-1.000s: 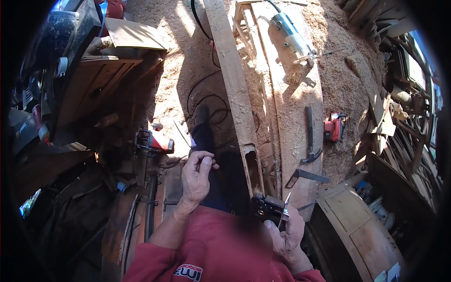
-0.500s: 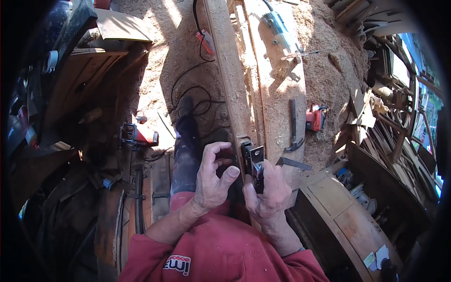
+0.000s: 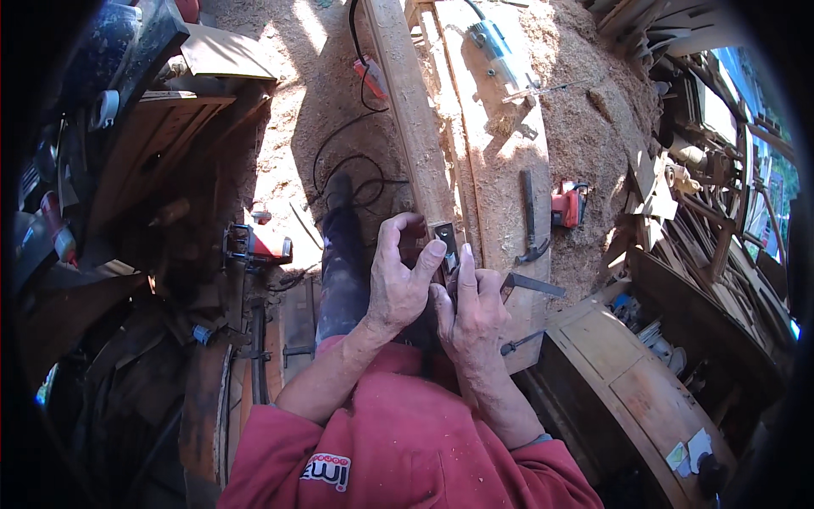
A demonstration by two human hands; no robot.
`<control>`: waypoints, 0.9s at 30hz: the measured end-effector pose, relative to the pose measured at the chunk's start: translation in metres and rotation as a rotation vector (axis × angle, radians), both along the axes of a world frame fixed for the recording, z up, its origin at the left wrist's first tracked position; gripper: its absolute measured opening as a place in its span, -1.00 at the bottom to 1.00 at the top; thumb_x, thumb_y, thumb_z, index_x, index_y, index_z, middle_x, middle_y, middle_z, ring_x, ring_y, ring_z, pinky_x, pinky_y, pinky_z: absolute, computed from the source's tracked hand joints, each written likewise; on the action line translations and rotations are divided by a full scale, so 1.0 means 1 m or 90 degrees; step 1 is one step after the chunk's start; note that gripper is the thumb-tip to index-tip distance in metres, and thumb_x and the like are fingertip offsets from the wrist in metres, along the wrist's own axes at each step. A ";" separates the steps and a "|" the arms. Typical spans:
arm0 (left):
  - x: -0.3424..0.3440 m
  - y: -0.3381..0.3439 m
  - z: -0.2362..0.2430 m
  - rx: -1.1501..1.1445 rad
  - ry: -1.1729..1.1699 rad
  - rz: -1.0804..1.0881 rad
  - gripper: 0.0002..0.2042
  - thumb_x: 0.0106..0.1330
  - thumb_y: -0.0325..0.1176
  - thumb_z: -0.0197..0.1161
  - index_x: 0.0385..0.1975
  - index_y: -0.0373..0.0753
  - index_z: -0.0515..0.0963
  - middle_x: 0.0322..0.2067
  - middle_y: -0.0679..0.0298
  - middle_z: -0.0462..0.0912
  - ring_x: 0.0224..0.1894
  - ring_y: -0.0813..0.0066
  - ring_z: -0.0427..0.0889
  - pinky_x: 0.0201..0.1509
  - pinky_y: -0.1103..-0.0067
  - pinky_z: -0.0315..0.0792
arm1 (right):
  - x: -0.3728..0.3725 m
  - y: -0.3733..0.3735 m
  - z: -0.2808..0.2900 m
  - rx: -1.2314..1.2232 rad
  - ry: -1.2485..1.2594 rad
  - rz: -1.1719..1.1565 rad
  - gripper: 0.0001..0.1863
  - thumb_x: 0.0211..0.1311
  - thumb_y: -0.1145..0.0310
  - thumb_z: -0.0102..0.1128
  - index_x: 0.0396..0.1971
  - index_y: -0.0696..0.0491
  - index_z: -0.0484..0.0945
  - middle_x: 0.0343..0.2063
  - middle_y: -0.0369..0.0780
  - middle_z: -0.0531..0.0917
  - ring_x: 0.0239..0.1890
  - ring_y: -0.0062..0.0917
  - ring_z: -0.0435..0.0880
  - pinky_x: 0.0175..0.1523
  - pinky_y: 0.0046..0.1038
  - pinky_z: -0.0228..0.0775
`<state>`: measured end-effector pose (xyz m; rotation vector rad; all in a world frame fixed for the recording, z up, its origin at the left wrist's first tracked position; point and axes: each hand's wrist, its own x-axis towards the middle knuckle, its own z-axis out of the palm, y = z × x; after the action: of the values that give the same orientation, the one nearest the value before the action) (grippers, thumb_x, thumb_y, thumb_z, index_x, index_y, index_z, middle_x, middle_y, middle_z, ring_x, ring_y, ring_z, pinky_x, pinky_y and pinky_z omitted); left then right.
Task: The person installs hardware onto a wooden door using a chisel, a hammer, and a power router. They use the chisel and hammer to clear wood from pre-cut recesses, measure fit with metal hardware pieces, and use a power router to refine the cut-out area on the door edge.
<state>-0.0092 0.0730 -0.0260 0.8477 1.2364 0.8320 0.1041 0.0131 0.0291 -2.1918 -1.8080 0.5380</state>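
A dark metal lock-like fitting point(image 3: 444, 232) with a hole near its end lies along the near end of a long wooden beam point(image 3: 413, 127). My right hand point(image 3: 482, 321) is at its right side, thumb and forefinger either side of its lower part, the forefinger stretched forward. My left hand point(image 3: 397, 284) curves around the beam's left side, thumb apart from the fingers and its tip close to the fitting. The lower part of the fitting is hidden by my hands. A hammer point(image 3: 530, 212) and a try square point(image 3: 534, 286) lie on the board to the right.
A teal power tool point(image 3: 498, 55) rests farther along the board point(image 3: 500, 161). Red power tools sit to the left point(image 3: 263, 244) and right point(image 3: 569, 205). A black cord point(image 3: 335, 140) loops over the sawdust. Wooden drawers point(image 3: 627, 365) stand at the near right.
The fitting has gone from standing tilted in my right hand to lying in line with the beam. My left hand has moved right and closer to it; my right forefinger has straightened.
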 end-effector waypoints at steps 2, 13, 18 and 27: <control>0.002 0.002 -0.004 0.013 0.030 -0.019 -0.48 0.38 -0.12 0.34 0.13 -0.36 0.37 -0.03 0.03 0.57 -0.04 0.32 0.65 0.03 0.40 0.56 | -0.002 -0.003 -0.006 0.025 -0.035 -0.004 -0.21 0.10 0.19 0.47 0.30 0.20 0.39 -0.25 -0.18 0.46 -0.36 -0.41 0.59 -0.43 -0.41 0.49; 0.014 0.005 -0.019 -0.050 -0.051 0.002 -0.30 0.34 -0.06 0.36 0.31 -0.38 0.23 0.20 -0.04 0.37 0.28 0.16 0.43 0.26 0.31 0.45 | 0.013 -0.010 -0.021 0.060 0.114 -0.008 -0.37 0.34 0.27 0.26 0.33 0.25 0.35 -0.09 -0.05 0.47 -0.15 -0.25 0.58 -0.17 -0.33 0.52; 0.013 0.009 -0.019 0.033 -0.080 -0.056 -0.22 0.38 -0.13 0.32 0.42 -0.36 0.04 0.27 -0.03 0.27 0.32 0.11 0.37 0.43 0.27 0.24 | 0.022 -0.009 -0.020 0.020 0.324 -0.061 -0.50 0.44 0.37 0.13 0.31 0.21 0.39 -0.05 -0.03 0.48 -0.10 -0.25 0.58 -0.07 -0.33 0.48; 0.003 -0.010 -0.018 -0.031 -0.144 -0.054 -0.14 0.39 0.07 0.28 0.47 -0.32 0.00 0.31 -0.02 0.31 0.34 0.22 0.36 0.40 0.35 0.29 | 0.050 -0.023 -0.058 0.045 0.648 -0.110 -0.57 0.48 0.24 0.15 0.22 0.13 0.52 -0.07 -0.21 0.54 -0.13 -0.52 0.58 -0.07 -0.52 0.47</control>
<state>-0.0060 0.0625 -0.0439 0.7400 1.0116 0.8027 0.1537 -0.0099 -0.0287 -1.5094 -1.0450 1.2240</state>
